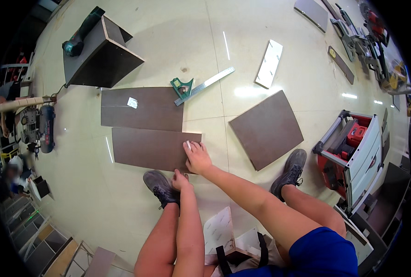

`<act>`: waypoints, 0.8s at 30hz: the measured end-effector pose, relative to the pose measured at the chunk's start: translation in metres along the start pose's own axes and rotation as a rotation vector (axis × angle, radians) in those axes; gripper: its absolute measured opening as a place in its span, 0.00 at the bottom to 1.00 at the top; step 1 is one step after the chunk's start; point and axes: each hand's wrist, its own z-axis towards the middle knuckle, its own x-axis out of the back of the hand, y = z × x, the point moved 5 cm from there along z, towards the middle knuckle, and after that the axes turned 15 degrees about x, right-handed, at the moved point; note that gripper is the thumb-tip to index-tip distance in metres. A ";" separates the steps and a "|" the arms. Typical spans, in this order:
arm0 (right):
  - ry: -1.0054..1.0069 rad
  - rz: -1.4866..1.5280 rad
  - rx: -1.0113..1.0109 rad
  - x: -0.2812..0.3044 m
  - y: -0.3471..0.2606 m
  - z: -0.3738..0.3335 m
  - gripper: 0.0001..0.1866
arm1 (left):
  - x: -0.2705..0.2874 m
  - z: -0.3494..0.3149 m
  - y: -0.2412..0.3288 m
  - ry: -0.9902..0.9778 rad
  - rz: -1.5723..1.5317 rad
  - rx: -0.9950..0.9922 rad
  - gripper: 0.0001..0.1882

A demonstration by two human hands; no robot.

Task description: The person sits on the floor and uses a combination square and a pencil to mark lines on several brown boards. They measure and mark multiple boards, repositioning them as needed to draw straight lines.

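A dark brown board (145, 147) lies flat on the floor in front of me, its right end under my hands. My right hand (198, 158) rests on that end with bent fingers, and a short white stick-like piece (189, 145) shows between the fingertips. At the near edge of the same board, my left hand (181, 180) pinches the rim by the corner. A second brown board (141, 111) lies just beyond, carrying a small white label (132, 102). Across its right end lies a combination square (183, 90) with a green head and a steel rule.
A larger brown panel (268, 130) and a narrow white strip (269, 63) lie to the right. At upper left stands a dark box (104, 60) with a green power tool (78, 41) on it. A red-and-grey tool case (348, 152) stands beyond my right shoe (289, 174).
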 end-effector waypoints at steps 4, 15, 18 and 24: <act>0.123 -0.142 -0.057 0.028 0.056 0.007 0.41 | -0.016 -0.024 -0.007 -0.025 0.194 0.091 0.13; -0.157 0.128 -0.302 0.061 0.037 0.007 0.27 | 0.028 -0.048 -0.002 -0.037 0.179 0.225 0.31; -0.225 0.247 -0.310 0.103 0.024 -0.008 0.28 | 0.028 -0.134 0.021 -0.131 0.214 0.178 0.39; -0.475 0.836 -0.611 0.180 -0.027 -0.066 0.26 | 0.091 -0.224 0.102 -0.530 0.312 -0.002 0.26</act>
